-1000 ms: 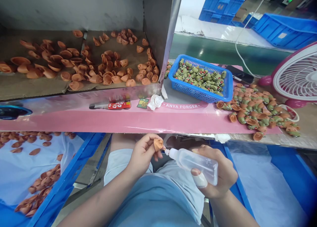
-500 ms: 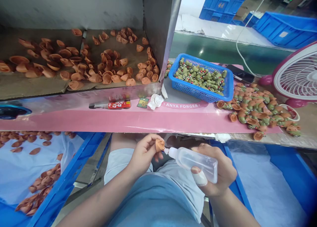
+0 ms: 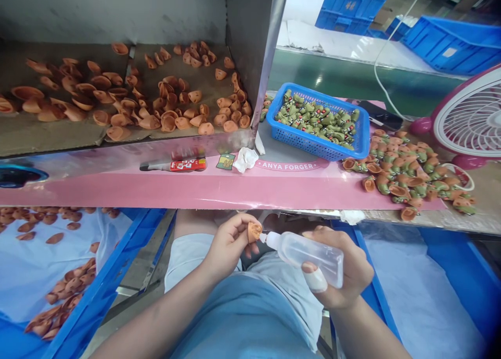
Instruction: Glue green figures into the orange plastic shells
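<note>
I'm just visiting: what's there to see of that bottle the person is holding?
The bottle is see-through and looks like soft plastic, with smooth sides and a pale nozzle narrowing to a thin tip. It lies tilted on its side in the right grip, above the lap, nozzle toward the person's left. Its tip is at the orange piece; whether they touch is unclear. I can't tell how full it is.

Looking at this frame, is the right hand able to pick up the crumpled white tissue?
Probably not as it stands: the right hand is wrapped around the squeeze bottle, which would likely need setting down first. Nothing visible covers the crumpled white tissue.
</note>
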`<state>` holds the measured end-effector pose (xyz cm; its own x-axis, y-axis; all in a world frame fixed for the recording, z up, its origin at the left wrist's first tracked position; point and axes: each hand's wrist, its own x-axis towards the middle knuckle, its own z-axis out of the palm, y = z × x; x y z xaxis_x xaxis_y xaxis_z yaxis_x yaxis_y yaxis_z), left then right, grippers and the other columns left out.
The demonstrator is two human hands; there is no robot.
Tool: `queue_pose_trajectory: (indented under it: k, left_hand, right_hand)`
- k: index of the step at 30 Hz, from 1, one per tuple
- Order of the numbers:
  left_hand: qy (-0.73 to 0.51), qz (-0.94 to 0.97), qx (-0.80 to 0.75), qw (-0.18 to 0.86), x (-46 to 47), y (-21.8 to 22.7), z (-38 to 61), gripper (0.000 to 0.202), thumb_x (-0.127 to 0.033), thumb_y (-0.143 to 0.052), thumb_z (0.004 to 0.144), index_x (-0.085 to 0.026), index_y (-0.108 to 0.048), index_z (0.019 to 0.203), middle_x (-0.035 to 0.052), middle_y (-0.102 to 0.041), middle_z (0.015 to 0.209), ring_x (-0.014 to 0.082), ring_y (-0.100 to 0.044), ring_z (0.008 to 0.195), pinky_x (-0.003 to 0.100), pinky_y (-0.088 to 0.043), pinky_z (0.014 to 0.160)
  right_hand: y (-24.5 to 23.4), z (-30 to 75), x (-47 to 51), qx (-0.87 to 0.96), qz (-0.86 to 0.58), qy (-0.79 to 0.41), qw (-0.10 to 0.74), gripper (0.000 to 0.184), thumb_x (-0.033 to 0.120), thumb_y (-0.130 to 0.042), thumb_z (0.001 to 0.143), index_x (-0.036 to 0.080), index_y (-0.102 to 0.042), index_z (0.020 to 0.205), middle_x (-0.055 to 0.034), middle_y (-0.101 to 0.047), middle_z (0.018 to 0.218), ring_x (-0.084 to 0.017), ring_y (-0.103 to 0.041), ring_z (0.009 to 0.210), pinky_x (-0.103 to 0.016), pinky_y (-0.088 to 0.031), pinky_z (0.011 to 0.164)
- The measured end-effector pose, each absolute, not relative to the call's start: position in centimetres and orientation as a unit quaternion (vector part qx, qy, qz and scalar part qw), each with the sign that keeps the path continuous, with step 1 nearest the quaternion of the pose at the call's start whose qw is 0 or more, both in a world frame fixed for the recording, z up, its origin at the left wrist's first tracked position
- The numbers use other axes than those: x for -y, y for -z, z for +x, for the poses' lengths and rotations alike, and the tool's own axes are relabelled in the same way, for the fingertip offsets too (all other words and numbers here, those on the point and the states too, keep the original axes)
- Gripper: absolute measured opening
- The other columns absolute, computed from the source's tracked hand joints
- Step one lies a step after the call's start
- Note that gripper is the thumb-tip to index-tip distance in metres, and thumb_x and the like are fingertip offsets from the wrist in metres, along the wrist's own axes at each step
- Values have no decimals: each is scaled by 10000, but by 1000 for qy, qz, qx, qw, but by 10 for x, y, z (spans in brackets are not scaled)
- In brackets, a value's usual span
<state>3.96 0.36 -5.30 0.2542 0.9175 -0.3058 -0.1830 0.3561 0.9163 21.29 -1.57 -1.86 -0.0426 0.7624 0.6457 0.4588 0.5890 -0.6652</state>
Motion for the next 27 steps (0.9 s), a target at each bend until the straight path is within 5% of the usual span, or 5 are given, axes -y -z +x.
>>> queue_pose_trajectory:
  k: [27]
  left_hand:
    - [-389, 395, -442, 705, -2, 53, 39, 57, -215, -531, 765, -171, -526, 799, -30, -565, 594, 76, -514, 456, 169, -388, 401]
  right_hand:
    - [18, 213, 15, 706, -432, -112, 550, 274, 237, -598, 651, 132, -556, 901, -43, -573, 689, -157, -543, 566, -286, -443, 486]
